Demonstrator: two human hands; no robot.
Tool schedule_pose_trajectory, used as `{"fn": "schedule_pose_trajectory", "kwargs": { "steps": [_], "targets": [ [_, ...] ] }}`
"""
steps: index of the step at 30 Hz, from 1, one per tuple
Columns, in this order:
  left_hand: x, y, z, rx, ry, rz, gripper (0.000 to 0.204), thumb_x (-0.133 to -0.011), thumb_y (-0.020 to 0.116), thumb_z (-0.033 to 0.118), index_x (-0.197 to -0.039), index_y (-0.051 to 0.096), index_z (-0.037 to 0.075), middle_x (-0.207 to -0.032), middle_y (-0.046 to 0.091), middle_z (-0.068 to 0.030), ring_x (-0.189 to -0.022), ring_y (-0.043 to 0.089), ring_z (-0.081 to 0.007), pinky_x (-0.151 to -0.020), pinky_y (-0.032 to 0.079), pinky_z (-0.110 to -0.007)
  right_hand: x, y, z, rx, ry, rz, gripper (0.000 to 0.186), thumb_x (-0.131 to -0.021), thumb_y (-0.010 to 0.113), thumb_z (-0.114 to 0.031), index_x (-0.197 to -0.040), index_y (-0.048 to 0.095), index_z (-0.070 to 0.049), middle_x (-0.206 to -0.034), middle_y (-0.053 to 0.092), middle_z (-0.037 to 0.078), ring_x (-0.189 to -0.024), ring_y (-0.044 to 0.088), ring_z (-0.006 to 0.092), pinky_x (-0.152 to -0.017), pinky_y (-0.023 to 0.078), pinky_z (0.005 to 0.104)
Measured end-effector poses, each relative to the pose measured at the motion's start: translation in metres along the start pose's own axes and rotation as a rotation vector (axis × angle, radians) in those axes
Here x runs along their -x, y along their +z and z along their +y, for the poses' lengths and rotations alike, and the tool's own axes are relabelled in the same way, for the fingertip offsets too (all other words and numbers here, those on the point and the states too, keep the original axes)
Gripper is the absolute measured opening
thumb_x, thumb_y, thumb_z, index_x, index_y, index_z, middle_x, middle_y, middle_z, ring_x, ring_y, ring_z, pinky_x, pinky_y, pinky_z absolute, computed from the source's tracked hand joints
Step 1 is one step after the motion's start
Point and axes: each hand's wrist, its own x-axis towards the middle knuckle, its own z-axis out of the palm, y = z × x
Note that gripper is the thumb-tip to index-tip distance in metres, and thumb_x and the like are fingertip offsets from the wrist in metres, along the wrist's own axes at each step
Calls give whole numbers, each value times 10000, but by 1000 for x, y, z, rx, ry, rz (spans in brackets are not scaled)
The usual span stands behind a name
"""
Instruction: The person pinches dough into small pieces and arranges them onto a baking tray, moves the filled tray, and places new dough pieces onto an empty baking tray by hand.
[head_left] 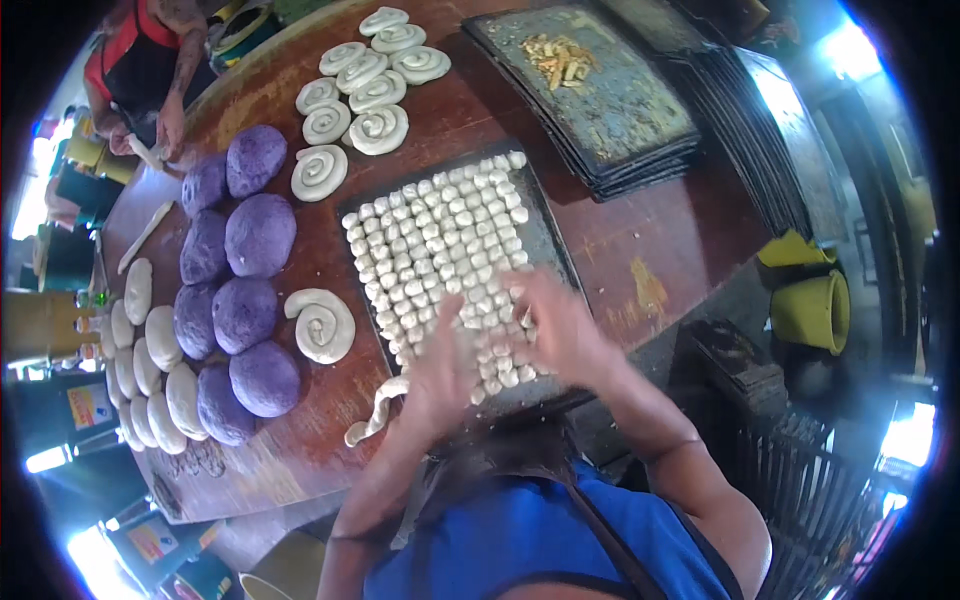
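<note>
A dark baking tray (548,240) lies before me, covered with rows of small white dough balls (430,225). Over its near part is my left hand (443,365), so smeared by motion that its grip does not show. My right hand (562,335), also blurred, hovers at the tray's near right with its fingers apart. Below both hands are dough balls; whether either hand touches one I cannot tell. A twisted strip of dough (378,415) lies by my left wrist, partly hidden. Left of the tray sits a coiled dough spiral (322,328).
Purple dough balls (260,235) and pale oval dough pieces (160,335) fill the table's left side. More dough spirals (362,75) lie at the back. Stacked trays (640,110) stand far right, with yellow buckets (805,310) beyond. A co-worker (155,70) handles dough at far left.
</note>
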Motion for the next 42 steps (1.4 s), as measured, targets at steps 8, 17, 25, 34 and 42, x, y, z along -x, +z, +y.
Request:
{"fn": "schedule_pose_trajectory", "kwargs": {
  "steps": [8, 17, 25, 34, 42],
  "targets": [
    [30, 21, -58, 616, -276, -107, 366, -976, 453, 297, -1038, 565, -46, -784, 625, -100, -663, 577, -156, -564, 429, -298, 45, 66, -44, 141, -104, 253, 294, -829, 618, -2, -1118, 645, -46, -893, 659, 161, -820, 653, 309, -729, 534, 385],
    [-3, 12, -3, 176, -64, -382, 68, -811, 536, 96, -777, 580, 59, -709, 593, -90, -630, 568, -271, -588, 447, -404, 21, 22, -20, 74, -28, 216, 121, -820, 683, -102, -809, 582, -37, -725, 602, 96, -620, 595, 199, -522, 441, 372],
    [-22, 16, 38, 455, -562, -212, 192, -986, 476, 215, -881, 544, 70, -631, 478, 32, -560, 457, -74, -583, 400, -202, -49, 2, 130, -33, 217, 242, 126, -807, 689, -86, -857, 598, -15, -803, 604, 104, -678, 588, 202, -607, 460, 330],
    [-35, 1, -32, 245, -351, 91, 475, -897, 479, -3, -1358, 367, 18, -1108, 565, -153, -856, 572, -175, -716, 497, -305, -39, -4, 57, 188, 128, 182, 362, -856, 662, -271, -1093, 540, -27, -995, 586, 226, -850, 604, 407, -757, 489, 468],
    [14, -9, -34, 195, -4, -418, 441, -962, 518, 310, -1252, 494, -21, -1053, 632, -197, -908, 633, -264, -828, 485, -368, 46, 37, -44, 94, -56, 25, 353, -856, 636, -130, -1174, 553, -2, -1094, 610, 187, -930, 606, 327, -788, 491, 432]
  ]
}}
